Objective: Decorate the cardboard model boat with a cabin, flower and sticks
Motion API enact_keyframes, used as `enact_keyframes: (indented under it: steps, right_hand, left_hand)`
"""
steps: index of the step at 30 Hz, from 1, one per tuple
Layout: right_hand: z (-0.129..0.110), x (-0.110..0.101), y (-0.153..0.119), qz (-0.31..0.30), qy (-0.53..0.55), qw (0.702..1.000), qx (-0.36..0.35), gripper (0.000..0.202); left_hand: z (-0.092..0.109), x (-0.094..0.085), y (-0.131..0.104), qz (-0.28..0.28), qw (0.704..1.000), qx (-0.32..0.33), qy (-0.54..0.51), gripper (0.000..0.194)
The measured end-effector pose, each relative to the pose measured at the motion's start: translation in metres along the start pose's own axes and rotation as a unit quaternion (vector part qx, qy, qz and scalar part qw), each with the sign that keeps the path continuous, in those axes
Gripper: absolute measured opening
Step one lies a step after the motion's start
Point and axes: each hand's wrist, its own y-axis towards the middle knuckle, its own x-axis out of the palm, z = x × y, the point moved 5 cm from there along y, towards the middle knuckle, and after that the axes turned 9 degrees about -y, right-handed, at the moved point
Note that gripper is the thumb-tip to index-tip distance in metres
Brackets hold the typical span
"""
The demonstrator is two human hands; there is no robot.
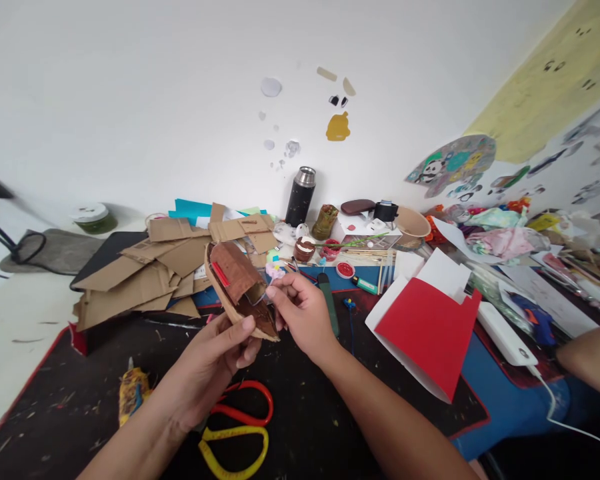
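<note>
Holding a brown boat-shaped model (236,272) with the left hand (223,348), thumb on the near rim, fingers beneath. Reaching with the right hand (303,315) to the open end of its arched cover, thumb and forefinger drawn close; impossible to tell whether pinching anything. Just right of the grip, lying on the black mat (180,360), partly behind the right hand: a dark green tool (329,299). Below: red-and-yellow-handled scissors (240,421). Leftward: piled cardboard (130,287). Beyond: a black flask (300,200). Farther right: a red sheet (427,333).
</note>
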Motion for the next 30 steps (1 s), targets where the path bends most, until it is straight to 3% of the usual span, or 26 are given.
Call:
enact_keyframes:
  steps: [9, 25, 30]
  right_hand:
    - [0.0038, -0.0010, 0.0004, -0.010, -0.013, 1.000, -0.004, 0.039]
    - [0.0022, -0.0013, -0.0028, -0.029, -0.031, 0.999, -0.013, 0.023]
    - [0.0043, -0.0015, -0.0042, -0.024, -0.039, 0.999, -0.016, 0.021]
  left_hand:
    - [0.0009, 0.0017, 0.0002, -0.011, 1.000, 0.003, 0.009, 0.054]
    - [-0.0004, -0.0007, 0.0009, 0.021, 1.000, -0.007, 0.009, 0.059]
    - [0.0013, 0.0031, 0.0005, 0.005, 1.000, -0.003, 0.017, 0.061]
